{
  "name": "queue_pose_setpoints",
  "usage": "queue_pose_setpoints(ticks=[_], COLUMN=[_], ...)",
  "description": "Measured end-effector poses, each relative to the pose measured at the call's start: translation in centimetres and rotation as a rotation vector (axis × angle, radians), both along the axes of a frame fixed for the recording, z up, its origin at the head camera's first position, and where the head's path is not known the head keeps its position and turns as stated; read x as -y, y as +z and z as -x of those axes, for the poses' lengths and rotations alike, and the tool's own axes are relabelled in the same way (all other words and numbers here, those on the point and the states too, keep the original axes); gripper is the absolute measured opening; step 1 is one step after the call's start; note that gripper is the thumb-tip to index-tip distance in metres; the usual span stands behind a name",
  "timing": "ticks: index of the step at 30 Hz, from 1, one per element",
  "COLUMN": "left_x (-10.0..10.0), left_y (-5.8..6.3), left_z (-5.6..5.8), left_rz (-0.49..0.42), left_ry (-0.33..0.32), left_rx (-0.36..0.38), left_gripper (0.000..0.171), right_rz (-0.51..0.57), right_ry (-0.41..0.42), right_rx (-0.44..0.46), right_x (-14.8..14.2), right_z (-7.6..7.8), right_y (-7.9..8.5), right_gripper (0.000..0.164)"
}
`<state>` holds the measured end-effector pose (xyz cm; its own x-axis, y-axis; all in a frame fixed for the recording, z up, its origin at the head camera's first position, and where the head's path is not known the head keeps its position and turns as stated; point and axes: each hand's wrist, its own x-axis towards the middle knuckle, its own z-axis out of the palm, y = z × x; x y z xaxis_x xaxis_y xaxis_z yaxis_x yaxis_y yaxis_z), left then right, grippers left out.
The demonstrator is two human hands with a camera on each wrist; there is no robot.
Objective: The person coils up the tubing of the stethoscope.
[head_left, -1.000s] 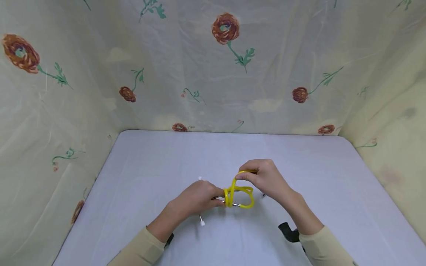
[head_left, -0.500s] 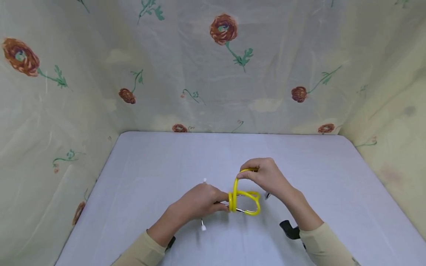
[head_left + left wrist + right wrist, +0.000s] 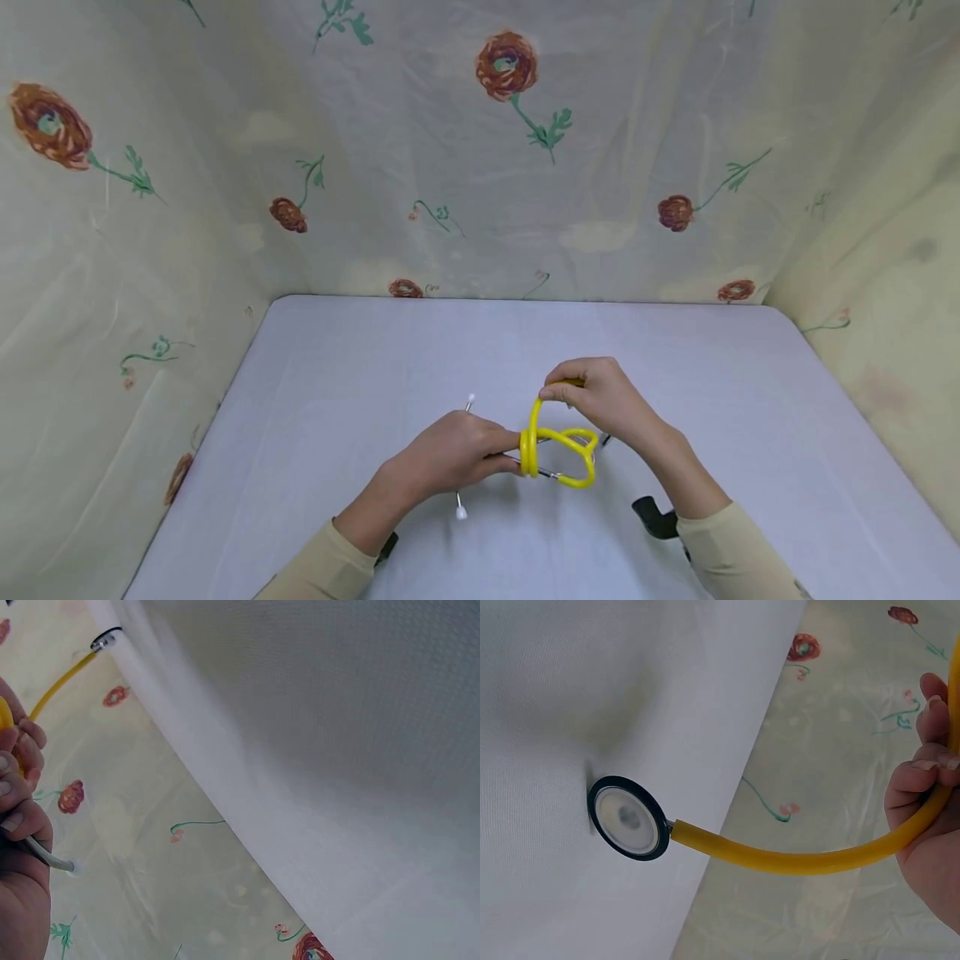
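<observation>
My left hand grips the metal ear tubes of a stethoscope, whose yellow tubing is wound round them just beyond my fingertips. White ear tips stick out on both sides of that hand. A loop of tubing extends to the right of the wraps. Above it, my right hand pinches the tube, which rises from the coil. From the right hand the tube runs on to the round chest piece, hanging free with its dark rim and pale diaphragm visible in the right wrist view.
A white-covered table lies beneath both hands. Flower-patterned cloth encloses it at the back and sides. Black pieces show by both wrists, partly hidden by the forearms.
My left hand and the wound tubing have shifted slightly right. The right hand stays high, drifting a little to the right with the tube still pinched.
</observation>
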<state>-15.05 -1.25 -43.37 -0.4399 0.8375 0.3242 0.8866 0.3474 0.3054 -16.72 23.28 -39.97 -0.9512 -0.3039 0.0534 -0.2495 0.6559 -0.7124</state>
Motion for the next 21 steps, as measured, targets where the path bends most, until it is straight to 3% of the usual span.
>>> queue_pose_setpoints(ticks=[8,21], left_x=[0.29,0.61], left_y=[0.12,1.0], left_z=[0.14,0.16], left_rz=[-0.076,-0.163], left_ry=[0.013,0.056], left_rx=[-0.032,0.007], left_gripper=[0.022,0.029], right_rz=[-0.008,0.047], right_ry=[0.005,0.003], right_rx=[-0.008,0.052], right_x=[-0.04,0.11], right_z=[-0.06,-0.37], right_y=[-0.03,0.43], right_gripper=[0.011,0.018])
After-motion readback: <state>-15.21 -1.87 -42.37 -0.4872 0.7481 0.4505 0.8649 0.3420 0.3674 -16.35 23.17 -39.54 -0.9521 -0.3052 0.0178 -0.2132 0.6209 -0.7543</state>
